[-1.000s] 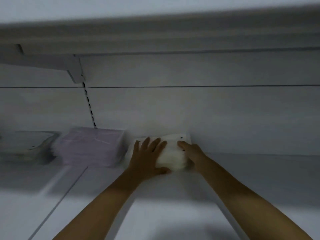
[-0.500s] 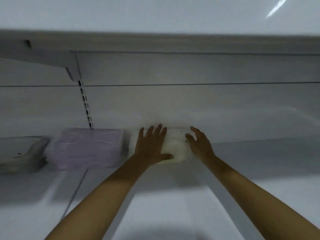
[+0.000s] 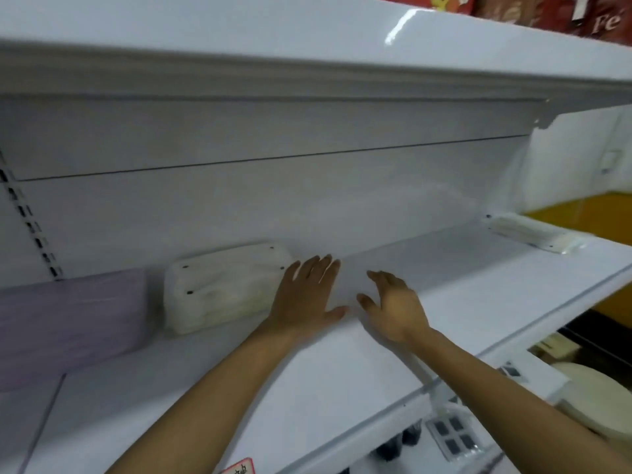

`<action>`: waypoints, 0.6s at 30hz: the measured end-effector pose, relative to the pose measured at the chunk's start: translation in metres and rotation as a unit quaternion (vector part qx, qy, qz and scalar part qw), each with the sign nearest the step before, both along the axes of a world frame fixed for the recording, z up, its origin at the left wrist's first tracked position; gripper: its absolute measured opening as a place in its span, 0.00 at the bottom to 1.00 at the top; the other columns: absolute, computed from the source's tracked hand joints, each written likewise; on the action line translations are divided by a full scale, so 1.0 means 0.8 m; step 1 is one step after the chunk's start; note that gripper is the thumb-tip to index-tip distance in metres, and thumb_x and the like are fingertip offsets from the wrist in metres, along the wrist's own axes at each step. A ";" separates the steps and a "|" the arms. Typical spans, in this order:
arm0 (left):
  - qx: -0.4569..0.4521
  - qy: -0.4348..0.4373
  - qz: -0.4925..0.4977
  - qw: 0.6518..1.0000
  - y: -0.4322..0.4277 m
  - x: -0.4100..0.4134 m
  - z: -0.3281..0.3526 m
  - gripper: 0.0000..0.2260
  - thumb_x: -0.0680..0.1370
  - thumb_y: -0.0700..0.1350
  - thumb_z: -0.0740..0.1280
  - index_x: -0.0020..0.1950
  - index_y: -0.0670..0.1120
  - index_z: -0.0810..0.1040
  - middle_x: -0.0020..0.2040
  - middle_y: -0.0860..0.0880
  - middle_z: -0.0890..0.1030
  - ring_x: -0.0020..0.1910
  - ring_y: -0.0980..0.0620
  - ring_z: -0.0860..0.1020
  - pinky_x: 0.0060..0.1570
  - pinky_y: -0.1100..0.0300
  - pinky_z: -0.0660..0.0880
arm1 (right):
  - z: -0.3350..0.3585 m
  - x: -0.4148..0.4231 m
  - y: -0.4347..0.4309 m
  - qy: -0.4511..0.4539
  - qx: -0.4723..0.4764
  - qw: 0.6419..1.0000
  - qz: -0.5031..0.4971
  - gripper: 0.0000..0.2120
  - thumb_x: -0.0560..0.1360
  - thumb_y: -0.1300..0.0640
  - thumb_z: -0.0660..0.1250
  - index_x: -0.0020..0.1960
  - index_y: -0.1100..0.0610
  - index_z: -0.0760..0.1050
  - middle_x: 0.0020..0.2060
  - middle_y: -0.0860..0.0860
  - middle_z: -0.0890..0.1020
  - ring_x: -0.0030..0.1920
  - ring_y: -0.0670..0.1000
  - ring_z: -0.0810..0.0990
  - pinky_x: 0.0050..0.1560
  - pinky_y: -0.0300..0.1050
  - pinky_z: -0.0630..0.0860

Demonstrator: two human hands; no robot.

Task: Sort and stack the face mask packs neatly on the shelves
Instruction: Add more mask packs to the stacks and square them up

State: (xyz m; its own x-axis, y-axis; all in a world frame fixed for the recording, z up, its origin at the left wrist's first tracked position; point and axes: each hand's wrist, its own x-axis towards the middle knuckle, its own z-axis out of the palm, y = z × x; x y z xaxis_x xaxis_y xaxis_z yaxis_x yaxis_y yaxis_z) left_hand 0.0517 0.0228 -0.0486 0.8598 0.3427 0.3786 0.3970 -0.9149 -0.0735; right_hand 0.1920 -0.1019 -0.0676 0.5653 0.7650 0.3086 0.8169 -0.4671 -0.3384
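A stack of white face mask packs (image 3: 222,289) stands on the white shelf (image 3: 342,388) against the back panel. To its left lies a stack of lilac mask packs (image 3: 68,323). My left hand (image 3: 307,295) lies flat and empty on the shelf, its outer edge touching the right side of the white stack. My right hand (image 3: 393,306) hovers just to the right, fingers spread, holding nothing. One more thin white mask pack (image 3: 530,232) lies alone at the far right end of the shelf.
An upper shelf (image 3: 307,56) overhangs closely, with red packages (image 3: 547,8) on top. Below the shelf's front edge hang small carded items (image 3: 451,436). A round cream object (image 3: 595,398) sits lower right. A slotted upright (image 3: 30,227) runs down the back panel at left.
Both hands have come off the white stack and moved to its right. The view has swung right, showing the shelf's far end and the lone pack.
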 end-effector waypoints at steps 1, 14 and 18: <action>-0.015 -0.001 -0.016 1.000 -0.015 0.015 -0.004 0.38 0.78 0.66 0.55 0.80 0.48 0.45 0.80 0.50 0.48 0.78 0.51 0.48 0.75 0.52 0.43 | 0.000 0.010 -0.017 -0.020 -0.008 1.000 -0.011 0.31 0.77 0.39 0.53 0.75 0.55 0.62 0.72 0.54 0.68 0.70 0.56 0.68 0.67 0.48 0.65; 0.036 0.025 -0.129 0.991 -0.210 0.253 0.003 0.35 0.79 0.61 0.58 0.79 0.48 0.49 0.79 0.48 0.55 0.76 0.48 0.55 0.73 0.51 0.52 | 0.014 0.208 -0.273 -0.095 -0.050 0.985 -0.133 0.37 0.77 0.36 0.57 0.79 0.53 0.50 0.75 0.51 0.64 0.71 0.54 0.67 0.67 0.49 0.65; 0.040 0.030 -0.156 0.986 -0.273 0.332 -0.003 0.35 0.78 0.63 0.57 0.79 0.50 0.49 0.79 0.48 0.55 0.76 0.48 0.56 0.72 0.52 0.53 | 0.020 0.282 -0.359 -0.104 -0.032 0.980 -0.168 0.39 0.76 0.35 0.59 0.79 0.53 0.50 0.72 0.51 0.68 0.66 0.54 0.73 0.60 0.49 0.71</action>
